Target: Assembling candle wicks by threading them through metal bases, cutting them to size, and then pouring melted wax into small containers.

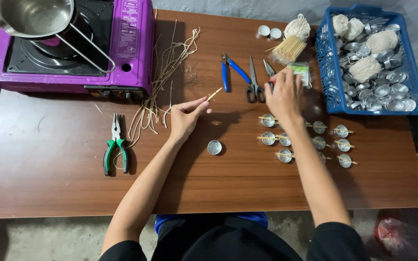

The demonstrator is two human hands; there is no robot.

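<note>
Desk (49,159) w/ purple stove at back-left corner. My left hand (186,117) mid-desk, fingers clamped on a thin stick (214,94), long axis slanting up-right twd the back edge. Right hand (283,94) nearer the scissors (254,83), fingers closed on smth red; can't tell what. Lone tin cup (214,147) just below-right of left hand.

You are looking at a small clear plastic packet with a green label (300,71) lying near the table's (49,164) far edge, just beside the blue basket. White label strips (130,21) are running along the purple stove's right side, at the far left corner.
</note>
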